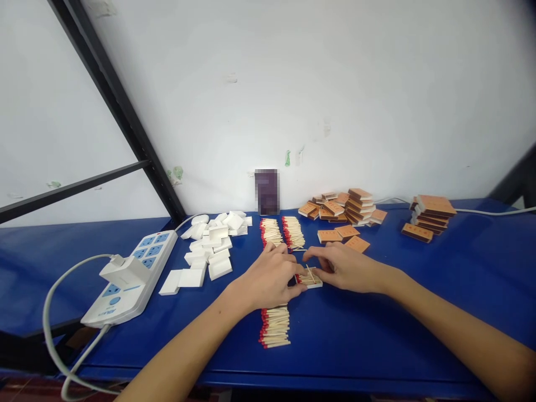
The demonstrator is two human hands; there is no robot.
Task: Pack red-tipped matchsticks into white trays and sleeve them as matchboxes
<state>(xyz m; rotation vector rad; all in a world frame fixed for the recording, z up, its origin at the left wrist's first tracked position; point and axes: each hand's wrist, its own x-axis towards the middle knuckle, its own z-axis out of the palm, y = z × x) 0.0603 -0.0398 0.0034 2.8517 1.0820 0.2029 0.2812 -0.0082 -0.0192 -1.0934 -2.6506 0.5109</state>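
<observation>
Tray (316,286) of matches (301,279) lay lower ctr-right of frame, long axis approx L-R, btwn L hand (268,279) at its left end & R hand (349,268) at its right, both nr, couldn't tell if either gripped

No lettering can be read. The orange matchboxes (329,237) bear reddish print (too small to make out), and the white power strip (129,300) carries blurred blue lettering near one end, likewise illegible.
</observation>
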